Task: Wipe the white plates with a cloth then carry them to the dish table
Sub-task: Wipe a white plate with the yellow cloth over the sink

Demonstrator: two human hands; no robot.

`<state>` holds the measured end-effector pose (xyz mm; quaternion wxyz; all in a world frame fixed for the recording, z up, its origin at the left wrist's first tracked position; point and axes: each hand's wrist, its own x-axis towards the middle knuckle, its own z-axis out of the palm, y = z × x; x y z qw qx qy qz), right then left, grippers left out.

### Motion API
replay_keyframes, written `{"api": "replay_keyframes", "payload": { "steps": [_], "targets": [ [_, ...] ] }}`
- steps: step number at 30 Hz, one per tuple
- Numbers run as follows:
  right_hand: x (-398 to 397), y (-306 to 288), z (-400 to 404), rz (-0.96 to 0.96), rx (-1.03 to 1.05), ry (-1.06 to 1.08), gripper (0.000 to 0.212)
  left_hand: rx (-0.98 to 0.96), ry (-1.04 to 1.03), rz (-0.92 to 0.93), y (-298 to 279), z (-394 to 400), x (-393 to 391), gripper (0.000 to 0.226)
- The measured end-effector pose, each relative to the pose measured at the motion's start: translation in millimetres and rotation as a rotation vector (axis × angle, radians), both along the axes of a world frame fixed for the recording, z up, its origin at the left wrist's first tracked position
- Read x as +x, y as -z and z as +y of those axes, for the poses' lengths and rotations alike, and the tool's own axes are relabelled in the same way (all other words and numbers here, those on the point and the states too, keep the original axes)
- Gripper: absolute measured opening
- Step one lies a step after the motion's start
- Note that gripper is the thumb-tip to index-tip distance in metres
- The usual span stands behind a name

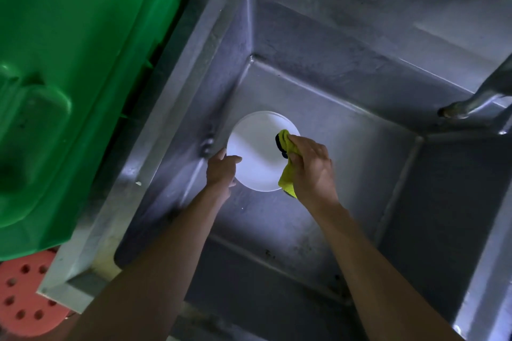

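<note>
Steel sink (346, 44) beside green bin (83, 63)

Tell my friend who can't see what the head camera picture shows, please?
Over a steel sink, a person's left hand holds a white plate by its edge while the right hand wipes it with a yellow cloth. A green bin stands to the left.

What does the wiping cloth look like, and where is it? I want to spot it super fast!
Look into the big steel sink beside the green bin. Over it a white plate is held by the left hand. The cloth is bunched in the right hand against the plate's right side: the only bright yellow thing there.
</note>
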<state>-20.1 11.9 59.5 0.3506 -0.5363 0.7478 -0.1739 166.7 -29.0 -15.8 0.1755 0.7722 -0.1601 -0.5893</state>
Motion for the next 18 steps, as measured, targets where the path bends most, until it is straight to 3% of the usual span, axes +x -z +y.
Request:
{"api": "replay_keyframes", "payload": {
  "steps": [9,18],
  "targets": [
    [5.0,-5.5,15.9,-0.025,0.026,0.021,0.039,0.049,-0.051,0.048,4.0,7.4,-7.2,0.031],
    [3.2,-11.8,31.2,-0.012,0.008,0.047,0.038,0.100,-0.163,0.247,1.8,20.5,-13.5,0.032]
  ]
}}
